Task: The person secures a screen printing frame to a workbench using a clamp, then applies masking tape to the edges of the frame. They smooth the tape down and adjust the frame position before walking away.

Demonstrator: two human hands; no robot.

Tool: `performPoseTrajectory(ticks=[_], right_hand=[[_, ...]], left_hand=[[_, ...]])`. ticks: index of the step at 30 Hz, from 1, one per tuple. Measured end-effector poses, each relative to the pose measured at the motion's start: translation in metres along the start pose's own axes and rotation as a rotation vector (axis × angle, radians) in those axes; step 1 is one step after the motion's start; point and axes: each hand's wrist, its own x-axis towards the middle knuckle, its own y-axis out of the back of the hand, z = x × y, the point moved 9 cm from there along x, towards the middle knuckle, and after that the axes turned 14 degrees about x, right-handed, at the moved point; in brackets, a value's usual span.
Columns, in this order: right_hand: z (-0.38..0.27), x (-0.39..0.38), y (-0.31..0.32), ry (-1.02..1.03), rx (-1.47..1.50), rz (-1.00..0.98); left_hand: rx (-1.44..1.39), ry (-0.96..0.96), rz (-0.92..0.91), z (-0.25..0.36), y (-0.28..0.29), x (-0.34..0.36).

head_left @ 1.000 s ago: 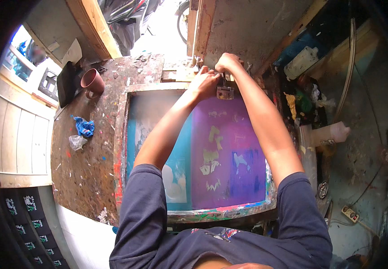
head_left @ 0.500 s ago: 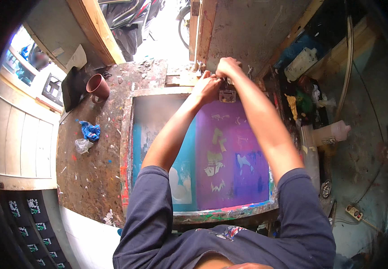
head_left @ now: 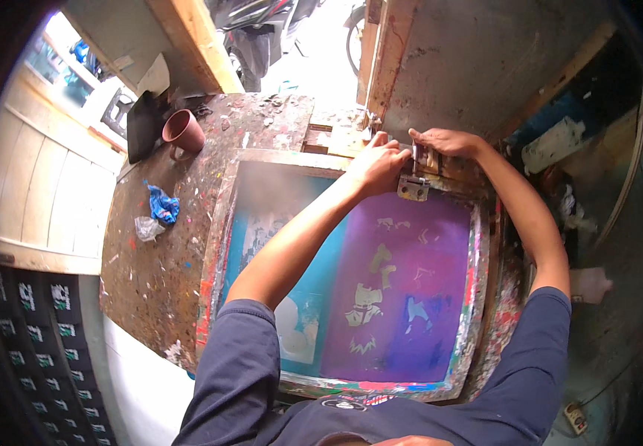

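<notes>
A silk-screen frame with a wooden, paint-stained border lies on the worktable, its mesh part teal and part purple with pale design shapes. At the frame's far edge sits a metal hinge clamp. My left hand is just left of the clamp, fingers curled together; what they pinch, if anything, is hidden. My right hand is closed around the clamp's upper hardware from the right, with its thumb side towards the left hand.
On the paint-spattered table at left stand a reddish-brown mug and a dark flat object, with a crumpled blue wrapper and clear plastic nearby. A white bottle lies at far right. Motorcycles show beyond the opening.
My right hand has shifted to the right side of the clamp, and its elbow has swung outward. My left hand stays by the clamp. The whole view has turned and shifted.
</notes>
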Motion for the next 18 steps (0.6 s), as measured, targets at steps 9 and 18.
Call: performPoseTrajectory(ticks=[9, 18], right_hand=[[0.008, -0.001, -0.005, -0.016, 0.051, 0.031], [-0.004, 0.002, 0.002, -0.074, -0.017, 0.277]], left_hand=[[0.012, -0.081, 0.019, 0.007, 0.007, 0.004], [-0.022, -0.128, 0.216, 0.009, 0.019, 0.001]])
